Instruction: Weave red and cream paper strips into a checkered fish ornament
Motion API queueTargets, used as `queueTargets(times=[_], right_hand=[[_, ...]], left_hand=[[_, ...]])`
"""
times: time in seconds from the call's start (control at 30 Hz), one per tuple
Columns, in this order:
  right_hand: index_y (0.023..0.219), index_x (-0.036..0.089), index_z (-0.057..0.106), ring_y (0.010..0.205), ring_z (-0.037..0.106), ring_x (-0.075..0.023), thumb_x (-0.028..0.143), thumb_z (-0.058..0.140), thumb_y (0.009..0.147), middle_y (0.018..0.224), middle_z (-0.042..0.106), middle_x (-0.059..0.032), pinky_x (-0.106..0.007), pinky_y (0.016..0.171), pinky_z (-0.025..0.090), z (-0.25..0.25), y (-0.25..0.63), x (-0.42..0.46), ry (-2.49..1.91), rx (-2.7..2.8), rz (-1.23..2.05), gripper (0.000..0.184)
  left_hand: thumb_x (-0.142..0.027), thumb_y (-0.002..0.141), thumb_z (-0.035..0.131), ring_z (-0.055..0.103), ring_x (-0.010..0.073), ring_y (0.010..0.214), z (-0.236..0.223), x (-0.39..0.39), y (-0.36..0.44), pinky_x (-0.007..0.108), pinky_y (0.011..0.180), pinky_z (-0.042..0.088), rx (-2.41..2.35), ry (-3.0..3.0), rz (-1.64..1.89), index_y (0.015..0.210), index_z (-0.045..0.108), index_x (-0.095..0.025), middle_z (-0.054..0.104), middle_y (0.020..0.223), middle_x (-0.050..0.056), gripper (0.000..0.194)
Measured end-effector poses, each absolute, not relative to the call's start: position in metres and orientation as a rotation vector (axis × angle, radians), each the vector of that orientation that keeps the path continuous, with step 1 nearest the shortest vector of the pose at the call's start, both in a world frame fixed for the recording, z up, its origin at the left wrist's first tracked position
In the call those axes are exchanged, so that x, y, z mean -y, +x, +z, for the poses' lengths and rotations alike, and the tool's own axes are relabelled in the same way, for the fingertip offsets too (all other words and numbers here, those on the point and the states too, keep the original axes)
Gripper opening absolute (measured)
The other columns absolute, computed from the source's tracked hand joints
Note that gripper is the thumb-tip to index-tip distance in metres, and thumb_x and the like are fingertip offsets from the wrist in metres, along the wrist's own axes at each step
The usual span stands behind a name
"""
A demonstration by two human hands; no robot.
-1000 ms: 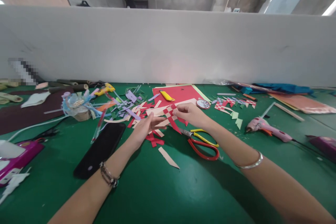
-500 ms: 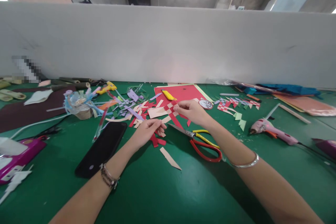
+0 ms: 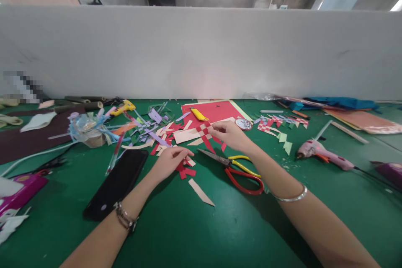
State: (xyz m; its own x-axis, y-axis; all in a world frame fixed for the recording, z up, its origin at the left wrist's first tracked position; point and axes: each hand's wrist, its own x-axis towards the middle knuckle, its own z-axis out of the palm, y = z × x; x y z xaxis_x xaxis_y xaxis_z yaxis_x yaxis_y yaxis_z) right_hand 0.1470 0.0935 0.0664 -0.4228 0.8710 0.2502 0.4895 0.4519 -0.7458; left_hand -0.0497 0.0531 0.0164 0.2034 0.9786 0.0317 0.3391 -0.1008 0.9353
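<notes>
My right hand (image 3: 230, 134) pinches a small woven piece of red and cream paper strips (image 3: 205, 133), held just above the green table (image 3: 201, 226). My left hand (image 3: 171, 160) reaches down onto loose red strips (image 3: 185, 171) lying on the table, its fingers curled over them. Whether it grips one is hidden. A single cream strip (image 3: 201, 192) lies just in front of that hand. Red-handled scissors (image 3: 234, 167) lie open between my two forearms.
A black phone (image 3: 117, 182) lies by my left forearm. A heap of paper scraps (image 3: 150, 132), a red sheet (image 3: 216, 111) with a yellow knife (image 3: 199, 114), two glue guns (image 3: 317, 150) (image 3: 124, 106) and a pink box (image 3: 19, 188) surround the spot. A grey partition (image 3: 201, 50) closes the back.
My left hand has dropped away from the woven piece and moved down toward me onto the loose red strips. My right hand keeps the woven piece almost in place.
</notes>
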Motion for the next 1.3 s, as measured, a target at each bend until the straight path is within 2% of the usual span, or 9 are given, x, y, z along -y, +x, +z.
queueTargets(times=[0.13,0.23,0.3,0.43,0.53,0.67,0.93,1.17,1.3], right_hand=[[0.050,0.018,0.036,0.048,0.025,-0.0068,0.035,0.042,0.076,0.049,0.026,0.0057,-0.023,0.047,0.021,0.064,0.149,-0.096,-1.128,2.100,0.808,0.032],[0.052,0.017,0.041,0.048,0.027,-0.0070,0.035,0.042,0.077,0.049,0.030,0.0054,-0.022,0.047,0.023,0.062,0.147,-0.095,-1.109,2.144,0.847,0.031],[0.056,0.016,0.048,0.049,0.030,-0.0072,0.033,0.044,0.077,0.051,0.037,0.0045,-0.022,0.048,0.025,0.061,0.145,-0.092,-1.095,2.188,0.884,0.028],[0.064,0.013,0.059,0.051,0.035,-0.0073,0.031,0.045,0.078,0.056,0.047,0.0024,-0.021,0.048,0.027,0.063,0.140,-0.085,-1.052,2.301,0.970,0.026],[0.066,0.013,0.062,0.051,0.036,-0.0071,0.029,0.045,0.079,0.055,0.048,0.0024,-0.021,0.049,0.028,0.065,0.138,-0.081,-1.051,2.360,0.974,0.027],[0.069,0.013,0.063,0.051,0.037,-0.0072,0.027,0.044,0.080,0.055,0.048,0.0026,-0.020,0.048,0.028,0.062,0.135,-0.080,-1.041,2.416,0.968,0.026],[0.067,0.014,0.060,0.052,0.040,-0.0075,0.030,0.043,0.081,0.057,0.051,0.0018,-0.020,0.049,0.029,0.063,0.134,-0.077,-1.036,2.423,0.922,0.027],[0.068,0.014,0.059,0.055,0.043,-0.0088,0.030,0.047,0.076,0.061,0.053,0.0008,-0.022,0.052,0.032,0.068,0.133,-0.073,-1.133,2.270,0.935,0.021],[0.072,0.014,0.058,0.061,0.046,-0.0097,0.030,0.055,0.070,0.068,0.056,-0.0001,-0.023,0.055,0.035,0.065,0.135,-0.078,-1.174,2.178,0.978,0.016]], left_hand=[[-0.044,0.068,0.046,0.057,0.0157,0.059,0.014,-0.057,-0.051,0.026,0.056,0.044,-1.376,1.595,1.015,0.078,0.062,-0.016,0.061,0.066,0.003,0.034],[-0.044,0.064,0.051,0.058,0.0168,0.072,0.015,-0.058,-0.051,0.027,0.062,0.046,-1.419,1.557,1.164,0.096,0.055,-0.015,0.060,0.087,0.006,0.043],[-0.043,0.062,0.053,0.058,0.0175,0.079,0.016,-0.057,-0.050,0.028,0.066,0.047,-1.396,1.564,1.239,0.099,0.053,-0.015,0.058,0.095,0.008,0.046],[-0.041,0.066,0.054,0.058,0.0178,0.075,0.020,-0.052,-0.047,0.028,0.064,0.047,-1.320,1.701,1.193,0.089,0.058,-0.016,0.062,0.082,0.005,0.034],[-0.038,0.070,0.054,0.058,0.0169,0.068,0.023,-0.048,-0.044,0.026,0.064,0.046,-1.306,1.812,1.197,0.076,0.062,-0.018,0.063,0.072,0.003,0.023],[-0.034,0.073,0.053,0.057,0.0154,0.064,0.025,-0.045,-0.042,0.024,0.060,0.044,-1.282,1.921,1.231,0.067,0.063,-0.018,0.063,0.065,0.001,0.020],[-0.032,0.074,0.047,0.051,0.0126,0.055,0.026,-0.045,-0.043,0.021,0.050,0.038,-1.207,1.837,1.192,0.061,0.061,-0.016,0.057,0.058,0.000,0.026],[-0.035,0.068,0.057,0.053,0.0113,0.050,0.025,-0.042,-0.040,0.020,0.049,0.041,-1.162,1.674,1.052,0.063,0.062,-0.017,0.060,0.058,-0.002,0.019],[-0.036,0.069,0.056,0.055,0.0117,0.052,0.022,-0.044,-0.042,0.020,0.051,0.043,-1.222,1.590,1.140,0.066,0.064,-0.017,0.062,0.057,-0.002,0.021]])
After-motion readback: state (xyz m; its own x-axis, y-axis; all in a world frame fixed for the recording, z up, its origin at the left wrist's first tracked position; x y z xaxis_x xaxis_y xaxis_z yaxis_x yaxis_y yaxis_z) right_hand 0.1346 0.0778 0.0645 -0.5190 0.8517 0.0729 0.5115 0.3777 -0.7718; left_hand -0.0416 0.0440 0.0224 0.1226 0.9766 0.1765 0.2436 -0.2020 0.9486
